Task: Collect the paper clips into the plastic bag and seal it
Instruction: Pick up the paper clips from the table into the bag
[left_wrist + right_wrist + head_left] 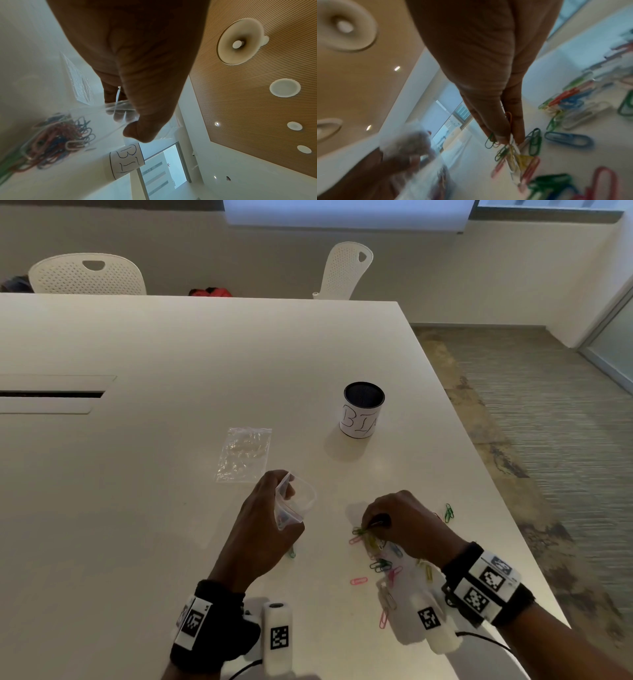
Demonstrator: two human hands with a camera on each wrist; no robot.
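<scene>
My left hand [274, 508] holds a small clear plastic bag [293, 503] by its open mouth, just above the white table [171, 474]. Several coloured paper clips [56, 136] lie inside that bag [96, 117]. My right hand [376, 523] is down on the table to the right, its fingertips [502, 136] pinching a small bunch of paper clips [510, 148] at the pile's left end. More loose clips [380, 559] in green, pink, yellow and blue are scattered under and beside that hand, with a green pair [448, 512] further right.
A second clear plastic bag [244, 455] lies flat beyond my left hand. A dark cup with a white label [362, 409] stands at the back right. The table's right edge [486, 474] runs close to the clips. Two white chairs [87, 273] stand behind the table.
</scene>
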